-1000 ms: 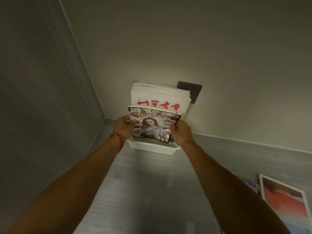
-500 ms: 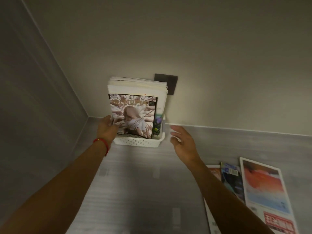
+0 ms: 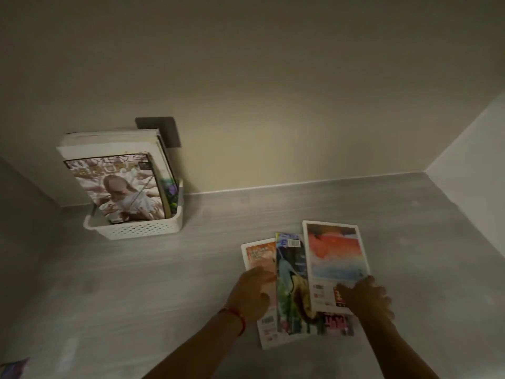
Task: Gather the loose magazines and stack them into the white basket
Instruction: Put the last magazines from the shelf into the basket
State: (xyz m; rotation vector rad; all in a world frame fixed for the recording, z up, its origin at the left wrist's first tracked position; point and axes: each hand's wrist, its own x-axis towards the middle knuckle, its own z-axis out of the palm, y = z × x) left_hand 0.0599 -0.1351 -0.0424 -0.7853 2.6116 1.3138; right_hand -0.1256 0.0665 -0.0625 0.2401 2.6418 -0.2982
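Note:
The white basket (image 3: 136, 230) stands against the wall at the left, with several magazines upright in it; the front one (image 3: 120, 187) shows a figure in white. Loose magazines lie fanned on the grey floor at the right: an orange-covered one (image 3: 259, 254), a blue-green one (image 3: 291, 280), a white-bordered one with a red and blue picture (image 3: 334, 258), and a pink one (image 3: 338, 324) partly hidden beneath. My left hand (image 3: 252, 292) rests flat on the orange magazine. My right hand (image 3: 367, 298) lies on the lower edge of the white-bordered magazine, fingers spread.
A dark wall plate (image 3: 169, 129) sits behind the basket. Walls close in at the back, left and right (image 3: 470, 165). A scrap of a colourful magazine (image 3: 12, 369) shows at the bottom left corner. Bare grey floor lies between the basket and the loose magazines.
Both hands let go of the magazine, which now stands in the basket, and moved right and down onto the loose magazines. The view swung right.

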